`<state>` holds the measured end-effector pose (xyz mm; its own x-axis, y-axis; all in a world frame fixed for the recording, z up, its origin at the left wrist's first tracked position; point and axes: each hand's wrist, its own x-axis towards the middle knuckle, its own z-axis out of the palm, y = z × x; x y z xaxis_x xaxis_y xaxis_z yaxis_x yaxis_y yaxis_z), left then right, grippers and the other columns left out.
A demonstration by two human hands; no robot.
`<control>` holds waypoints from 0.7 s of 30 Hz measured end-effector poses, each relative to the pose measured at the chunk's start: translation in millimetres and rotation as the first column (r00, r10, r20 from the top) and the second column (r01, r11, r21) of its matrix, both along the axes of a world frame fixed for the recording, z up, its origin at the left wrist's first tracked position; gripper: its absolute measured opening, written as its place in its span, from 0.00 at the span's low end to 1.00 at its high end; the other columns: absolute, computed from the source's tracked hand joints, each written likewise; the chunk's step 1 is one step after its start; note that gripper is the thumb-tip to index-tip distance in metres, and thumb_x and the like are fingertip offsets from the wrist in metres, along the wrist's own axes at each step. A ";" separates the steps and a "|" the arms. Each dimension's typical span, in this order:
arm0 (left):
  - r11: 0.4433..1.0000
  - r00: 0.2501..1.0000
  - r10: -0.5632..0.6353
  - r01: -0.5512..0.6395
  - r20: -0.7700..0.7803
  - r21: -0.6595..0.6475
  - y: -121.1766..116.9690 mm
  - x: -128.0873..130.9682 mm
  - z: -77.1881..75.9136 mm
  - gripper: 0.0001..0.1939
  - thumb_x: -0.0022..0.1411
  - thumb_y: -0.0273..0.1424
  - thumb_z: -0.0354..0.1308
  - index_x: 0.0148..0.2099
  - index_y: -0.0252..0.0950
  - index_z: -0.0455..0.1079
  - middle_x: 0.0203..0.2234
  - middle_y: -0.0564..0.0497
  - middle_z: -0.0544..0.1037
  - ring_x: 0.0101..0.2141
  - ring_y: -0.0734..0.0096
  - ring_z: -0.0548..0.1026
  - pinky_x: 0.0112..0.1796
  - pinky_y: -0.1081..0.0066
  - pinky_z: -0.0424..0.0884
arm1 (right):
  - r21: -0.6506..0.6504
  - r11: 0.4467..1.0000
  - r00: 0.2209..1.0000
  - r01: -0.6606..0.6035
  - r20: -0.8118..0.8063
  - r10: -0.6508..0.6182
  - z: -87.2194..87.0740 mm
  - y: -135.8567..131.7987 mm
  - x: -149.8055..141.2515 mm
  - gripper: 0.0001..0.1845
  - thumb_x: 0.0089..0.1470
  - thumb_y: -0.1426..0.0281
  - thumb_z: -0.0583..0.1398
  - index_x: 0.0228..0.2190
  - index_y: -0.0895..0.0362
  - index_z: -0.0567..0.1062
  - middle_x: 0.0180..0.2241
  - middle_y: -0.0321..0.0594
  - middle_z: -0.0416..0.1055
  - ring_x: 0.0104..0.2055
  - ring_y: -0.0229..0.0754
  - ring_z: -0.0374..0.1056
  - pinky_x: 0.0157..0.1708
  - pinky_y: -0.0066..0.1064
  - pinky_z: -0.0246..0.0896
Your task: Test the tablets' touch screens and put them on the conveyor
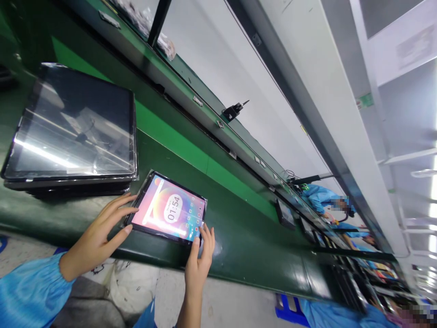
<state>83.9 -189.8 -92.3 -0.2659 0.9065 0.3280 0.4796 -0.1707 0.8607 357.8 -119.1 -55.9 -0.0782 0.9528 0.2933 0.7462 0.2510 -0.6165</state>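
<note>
A tablet (170, 207) in clear film lies on the green bench, its lit screen reading 01:54 over a pink and orange background with app icons. My left hand (105, 228) reaches its left edge, the fingers stretched and spread on the border and the thumb near the lower left corner. At the lower right corner, my right hand (200, 255) has its thumb and fingers closed about the edge. Just beyond my left hand rises a stack of larger dark tablets (77, 123), also in clear film, the top screen reflecting lights.
Along the bench (246, 246) runs a raised green ledge carrying a black plug adapter (232, 111). Another dark tablet (285, 214) lies farther right. People in blue work clothes (319, 200) are at the far right. Below the bench edge is a blue stool (290, 310).
</note>
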 end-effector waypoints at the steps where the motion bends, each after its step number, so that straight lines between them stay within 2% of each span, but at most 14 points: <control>1: 1.000 1.000 -0.003 0.003 0.000 -0.002 -0.1 0.0 0.3 0.15 0.69 0.33 0.50 0.57 0.46 0.64 0.63 0.49 0.63 0.64 0.55 0.60 0.61 0.53 0.63 | -0.005 1.000 1.000 -0.008 0.004 0.008 -0.9 0.8 0.2 0.20 0.66 0.61 0.52 0.54 0.53 0.72 0.62 0.48 0.63 0.71 0.52 0.46 0.63 0.53 0.51; 5: 1.000 1.000 -0.009 0.009 -0.002 -0.001 -0.2 -0.5 1.8 0.15 0.69 0.33 0.50 0.57 0.46 0.63 0.63 0.49 0.63 0.64 0.55 0.60 0.61 0.52 0.62 | 0.003 1.000 1.000 0.001 0.012 -0.001 4.0 3.9 -1.6 0.20 0.66 0.61 0.51 0.51 0.54 0.76 0.62 0.48 0.65 0.71 0.52 0.45 0.64 0.55 0.48; 8: 1.000 1.000 -0.004 0.004 -0.005 0.000 0.0 -1.0 2.8 0.15 0.69 0.33 0.50 0.57 0.46 0.63 0.63 0.49 0.62 0.64 0.55 0.60 0.62 0.54 0.62 | 0.066 0.997 0.999 0.036 -0.027 -0.034 10.7 1.4 -2.7 0.20 0.67 0.62 0.51 0.44 0.56 0.80 0.58 0.50 0.70 0.69 0.53 0.50 0.63 0.54 0.50; 11: 1.000 1.000 -0.003 0.003 -0.012 0.004 0.0 -0.8 2.5 0.15 0.69 0.33 0.50 0.57 0.46 0.63 0.63 0.50 0.62 0.64 0.56 0.59 0.62 0.55 0.61 | 0.138 0.988 0.996 0.065 -0.073 -0.055 11.3 -6.1 -1.0 0.21 0.67 0.63 0.51 0.43 0.58 0.81 0.55 0.52 0.73 0.68 0.53 0.54 0.62 0.53 0.52; 16: 1.000 1.000 -0.003 0.003 -0.007 0.001 0.3 1.3 -0.4 0.15 0.70 0.34 0.50 0.57 0.46 0.63 0.63 0.50 0.63 0.65 0.57 0.59 0.63 0.54 0.59 | 0.099 0.993 0.997 0.060 -0.052 -0.055 4.6 -15.1 5.2 0.22 0.66 0.61 0.51 0.42 0.58 0.82 0.55 0.51 0.73 0.68 0.54 0.52 0.62 0.54 0.51; 19: 0.999 0.999 0.031 -0.030 0.037 -0.042 0.9 0.4 -1.6 0.16 0.70 0.36 0.50 0.59 0.46 0.62 0.64 0.50 0.63 0.64 0.57 0.59 0.64 0.53 0.58 | 0.103 0.986 0.987 0.128 -0.111 -0.117 0.8 -12.0 8.4 0.24 0.66 0.58 0.50 0.48 0.59 0.79 0.59 0.51 0.68 0.68 0.53 0.54 0.64 0.52 0.49; 21: 0.994 0.993 0.073 -0.064 0.097 -0.093 0.8 -0.5 -2.7 0.20 0.70 0.38 0.50 0.62 0.46 0.59 0.64 0.49 0.63 0.64 0.57 0.61 0.63 0.54 0.60 | 0.014 0.976 0.958 0.215 -0.199 -0.208 -3.1 -7.7 9.3 0.28 0.65 0.55 0.51 0.57 0.59 0.71 0.62 0.52 0.65 0.67 0.52 0.55 0.64 0.49 0.50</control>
<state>83.4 -189.0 -94.9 -0.3558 0.9096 0.2145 0.3980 -0.0602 0.9154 367.0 -126.8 -59.0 0.1865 0.9303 0.3159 0.6504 0.1241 -0.7494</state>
